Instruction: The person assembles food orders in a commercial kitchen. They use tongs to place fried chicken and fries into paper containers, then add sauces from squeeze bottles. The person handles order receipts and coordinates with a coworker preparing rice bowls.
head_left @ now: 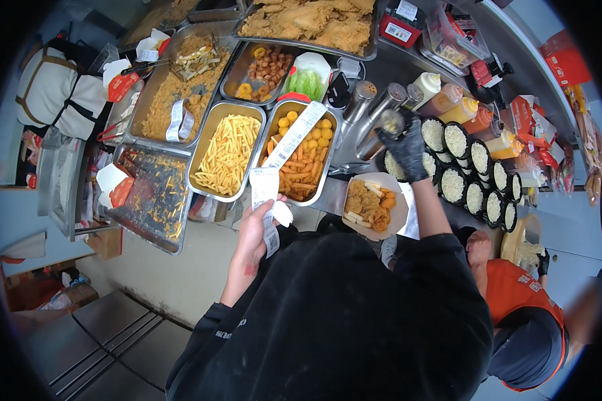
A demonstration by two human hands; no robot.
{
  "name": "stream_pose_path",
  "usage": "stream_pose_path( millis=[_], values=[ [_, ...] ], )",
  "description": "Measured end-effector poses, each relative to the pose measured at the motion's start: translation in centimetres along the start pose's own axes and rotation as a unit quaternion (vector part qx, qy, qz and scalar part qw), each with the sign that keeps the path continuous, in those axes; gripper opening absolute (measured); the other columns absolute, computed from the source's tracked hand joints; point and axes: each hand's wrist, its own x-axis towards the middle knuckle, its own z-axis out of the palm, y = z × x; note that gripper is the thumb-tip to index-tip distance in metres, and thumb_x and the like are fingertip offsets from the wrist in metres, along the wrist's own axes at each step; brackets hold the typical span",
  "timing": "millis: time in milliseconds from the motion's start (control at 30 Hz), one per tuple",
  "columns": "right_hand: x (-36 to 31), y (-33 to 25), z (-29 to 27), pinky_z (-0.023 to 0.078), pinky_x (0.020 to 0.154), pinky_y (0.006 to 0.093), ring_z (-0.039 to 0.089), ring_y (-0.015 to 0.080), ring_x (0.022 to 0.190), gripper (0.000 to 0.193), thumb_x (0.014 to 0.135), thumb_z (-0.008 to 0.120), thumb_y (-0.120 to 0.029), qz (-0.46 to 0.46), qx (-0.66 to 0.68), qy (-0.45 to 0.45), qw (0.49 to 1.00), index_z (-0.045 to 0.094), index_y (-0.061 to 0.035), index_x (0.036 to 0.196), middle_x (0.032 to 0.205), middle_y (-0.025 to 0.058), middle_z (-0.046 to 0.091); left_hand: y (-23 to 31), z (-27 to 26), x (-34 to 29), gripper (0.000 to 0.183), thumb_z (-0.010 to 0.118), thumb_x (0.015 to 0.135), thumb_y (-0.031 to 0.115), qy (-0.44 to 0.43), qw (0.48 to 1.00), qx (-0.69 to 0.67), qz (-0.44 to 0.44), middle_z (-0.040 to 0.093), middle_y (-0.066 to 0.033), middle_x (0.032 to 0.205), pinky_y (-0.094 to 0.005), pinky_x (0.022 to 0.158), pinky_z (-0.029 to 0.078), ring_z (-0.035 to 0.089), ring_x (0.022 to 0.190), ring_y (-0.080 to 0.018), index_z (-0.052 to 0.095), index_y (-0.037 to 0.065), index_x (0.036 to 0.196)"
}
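My bare left hand [251, 234] is closed on a long, curling strip of printed receipt paper [293, 139], which stretches up over the fried food trays. On my right hand [408, 150] is a black glove. Its fingers wrap round the upper part of a metal seasoning shaker [371, 143], tilted beside other metal shakers [362, 93]; part of its body is hidden by the glove. Just below that hand, an open paper box [386, 226] holds fried chicken pieces, fries and orange-brown fried bits.
Trays of fries [226, 155], fried balls and sticks [304, 172], and breaded chicken [308, 20] fill the counter. Several black bowls of rice [453, 186] and sauce bottles [461, 110] stand right. Tongs [349, 168] lie near the box. A person in an orange vest [515, 294] works at lower right.
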Motion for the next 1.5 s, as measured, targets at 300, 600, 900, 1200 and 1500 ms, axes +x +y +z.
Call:
stream_pose_path(
  millis=[300,600,900,1200,1500],
  values=[
    [-2.8,3.1,5.3,0.047,0.094,0.0458,0.059,0.0379,0.106,0.083,0.068,0.087,-0.034,0.084,-0.077,0.007,0.994,0.048,-0.0025,0.134,0.120,0.0223,0.058,-0.2,-2.1,-0.1,0.030,0.053,0.095,0.016,0.023,1.000,0.010,0.001,0.069,-0.0135,0.109,-0.0351,0.081,0.051,0.066,0.095,-0.0240,0.059,-0.002,0.118],
    [-1.0,8.3,10.0,0.044,0.102,0.0566,0.052,0.0305,0.120,0.049,0.093,0.057,-0.048,0.508,0.707,0.039,0.490,0.056,-0.0133,0.128,0.127,0.0126,0.056,0.2,-1.4,-0.7,0.029,0.053,0.094,0.016,0.020,1.000,0.012,0.006,0.068,-0.0144,0.109,-0.0349,0.076,0.052,0.066,0.095,-0.0242,0.059,-0.001,0.118],
    [-3.6,5.0,4.8,0.049,0.098,0.0502,0.056,0.0332,0.116,0.052,0.085,0.068,-0.026,0.370,0.775,0.093,0.503,0.051,-0.0027,0.129,0.125,0.0159,0.059,0.5,-2.2,0.0,0.031,0.052,0.095,0.016,0.025,0.999,0.019,0.007,0.069,-0.0157,0.111,-0.0347,0.081,0.050,0.066,0.097,-0.0247,0.058,-0.003,0.118],
    [-13.6,3.5,-5.1,0.047,0.101,0.0393,0.059,0.0246,0.109,0.047,0.084,0.068,-0.004,0.318,0.662,0.212,0.646,0.049,-0.0012,0.127,0.114,0.0112,0.060,-0.1,-2.4,1.8,0.036,0.054,0.094,0.016,-0.010,0.999,0.035,-0.029,0.068,-0.0175,0.112,-0.0364,0.084,0.052,0.066,0.098,-0.0264,0.056,-0.006,0.122],
    [-17.6,4.6,-2.3,0.053,0.088,0.0350,0.064,0.0218,0.097,0.045,0.078,0.074,0.005,0.273,0.482,0.290,0.780,0.056,0.0023,0.119,0.106,0.0109,0.064,1.0,-0.7,2.1,0.037,0.053,0.095,0.015,-0.042,0.997,0.045,-0.045,0.068,-0.0167,0.113,-0.0349,0.086,0.050,0.066,0.100,-0.0262,0.056,-0.007,0.125]
  ],
)
